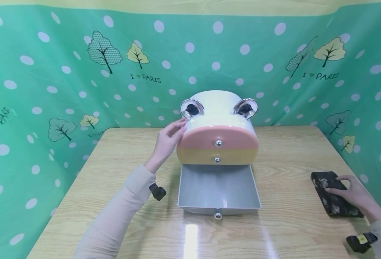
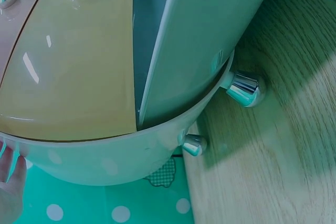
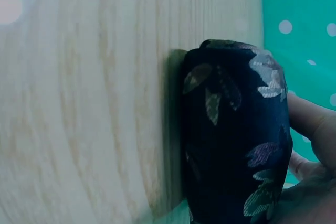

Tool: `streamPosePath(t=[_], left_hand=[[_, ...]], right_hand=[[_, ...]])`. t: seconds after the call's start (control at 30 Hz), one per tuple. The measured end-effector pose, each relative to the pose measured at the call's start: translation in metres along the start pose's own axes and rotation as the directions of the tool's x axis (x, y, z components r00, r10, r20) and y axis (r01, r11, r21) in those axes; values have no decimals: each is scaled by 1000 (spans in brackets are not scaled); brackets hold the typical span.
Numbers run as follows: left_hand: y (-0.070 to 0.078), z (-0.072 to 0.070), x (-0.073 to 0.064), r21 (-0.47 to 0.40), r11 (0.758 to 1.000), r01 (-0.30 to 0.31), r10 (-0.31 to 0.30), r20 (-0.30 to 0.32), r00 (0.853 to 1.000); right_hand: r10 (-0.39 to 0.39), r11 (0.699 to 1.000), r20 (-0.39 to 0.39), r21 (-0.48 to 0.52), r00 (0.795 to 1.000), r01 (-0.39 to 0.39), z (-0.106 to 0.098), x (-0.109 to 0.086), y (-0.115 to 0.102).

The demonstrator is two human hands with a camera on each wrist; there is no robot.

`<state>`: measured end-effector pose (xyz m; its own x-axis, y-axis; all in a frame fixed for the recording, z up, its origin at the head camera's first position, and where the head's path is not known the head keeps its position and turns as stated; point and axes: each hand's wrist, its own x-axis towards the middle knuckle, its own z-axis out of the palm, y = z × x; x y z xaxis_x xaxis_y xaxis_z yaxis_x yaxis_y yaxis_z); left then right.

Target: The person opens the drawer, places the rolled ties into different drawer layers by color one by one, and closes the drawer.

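A frog-shaped drawer box (image 1: pixel 209 108), white on top with two chrome-ringed eyes, stands on the table. Its pink drawer (image 1: pixel 200 138) and yellow drawer (image 1: pixel 196 156) are closed; the grey bottom drawer (image 1: pixel 216 187) is pulled out, with nothing seen inside. Against the box's left side, below one eye, rest the fingers of my left hand (image 1: pixel 169 138). Far to the right, a folded black cloth with a leaf pattern (image 3: pixel 231 129) lies on the table. My right hand (image 1: pixel 353 192) touches its upper face, thumb and index finger apart.
The wooden table (image 1: pixel 128 230) reaches back to a green dotted curtain (image 1: pixel 177 72), which also hangs along both sides. Out toward the front sticks the open drawer, its round chrome knob (image 1: pixel 218 214) foremost. A wrist camera (image 1: pixel 158 191) hangs by the left sleeve.
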<state>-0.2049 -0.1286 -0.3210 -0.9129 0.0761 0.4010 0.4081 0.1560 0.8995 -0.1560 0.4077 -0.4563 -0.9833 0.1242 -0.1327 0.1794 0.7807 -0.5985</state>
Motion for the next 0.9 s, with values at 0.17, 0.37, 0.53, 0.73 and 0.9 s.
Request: streamPosePath(t=[0.17, 0.37, 0.53, 0.73, 0.9], left_hand=[[-22, -4, 6, -7, 999, -32, 32, -1, 999], [-32, -7, 7, -17, 999, -52, 52, 1, 999], [-33, -8, 6, -21, 998, -56, 56, 1, 998], [-34, -8, 5, -22, 998, -58, 58, 1, 998], [-34, -9, 4, -25, 998, -58, 58, 2, 998]], right_hand=[[7, 999, -22, 36, 1000, -7, 2, -3, 0], [2, 998, -72, 67, 997, 3, 6, -7, 0], [-2, 998, -96, 64, 995, 8, 7, -10, 0], [0, 993, -68, 116, 998, 8, 5, -15, -10], [-19, 987, -42, 159, 999, 25, 5, -21, -25]])
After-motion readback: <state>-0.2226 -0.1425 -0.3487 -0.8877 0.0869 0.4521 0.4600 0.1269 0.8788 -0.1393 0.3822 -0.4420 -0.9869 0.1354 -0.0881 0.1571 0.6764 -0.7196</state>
